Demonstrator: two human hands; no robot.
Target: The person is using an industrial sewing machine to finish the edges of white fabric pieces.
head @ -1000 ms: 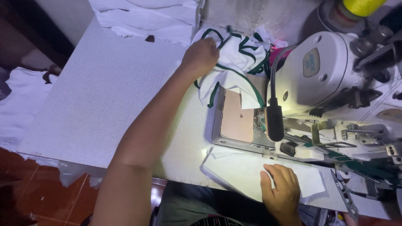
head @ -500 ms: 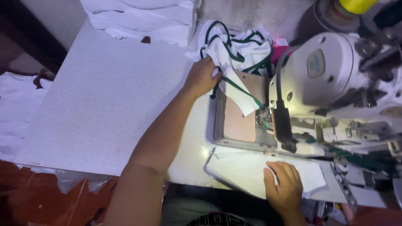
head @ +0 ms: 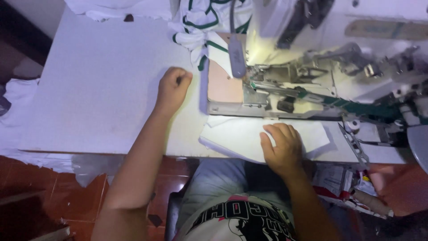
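Sewing machine [head: 312, 80]: landmark, lit, at the bench's [head: 89, 89] far right.
White fabric panel [head: 240, 136]: flat, just in front of the machine bed.
Right hand [head: 281, 149]: open, palm pressing the panel; grips nothing.
Left hand [head: 173, 88]: closed in a loose fist, left of the machine; whether it pinches anything cannot be told.
Green-trimmed white garments [head: 200, 27]: heaped behind-left of the machine.
Risk: heap's trailing edge may snag under the needle area; fingers sit near the feed.

sewing machine [head: 312, 85] lit | green tape [head: 356, 107] | red floor [head: 26, 178]
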